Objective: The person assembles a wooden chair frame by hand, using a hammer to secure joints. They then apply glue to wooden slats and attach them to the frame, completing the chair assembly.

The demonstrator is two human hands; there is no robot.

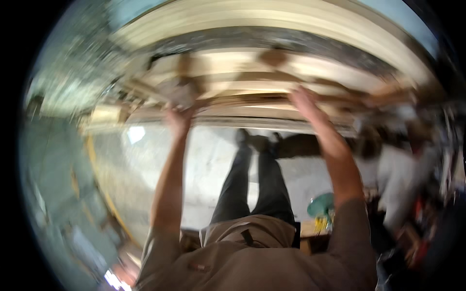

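The left hand [179,119] is reaching over the near left of the boards [228,59], meeting a blurred pale thing [177,92]; blur is hiding how far it is closing or whether it is gripping. The right hand [306,101] is reaching over their near right, fingers extending loosely, contact unclear. Nearer than the boards, the shirt [242,266] is showing a tiny red label [199,266], unreadable.

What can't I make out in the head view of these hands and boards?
- Left hand: head view, motion blur hides whether it grips the pale object, whose kind is unclear.
- Right hand: head view, blur hides whether it touches the boards.
- Green round object: head view, too blurred to identify.
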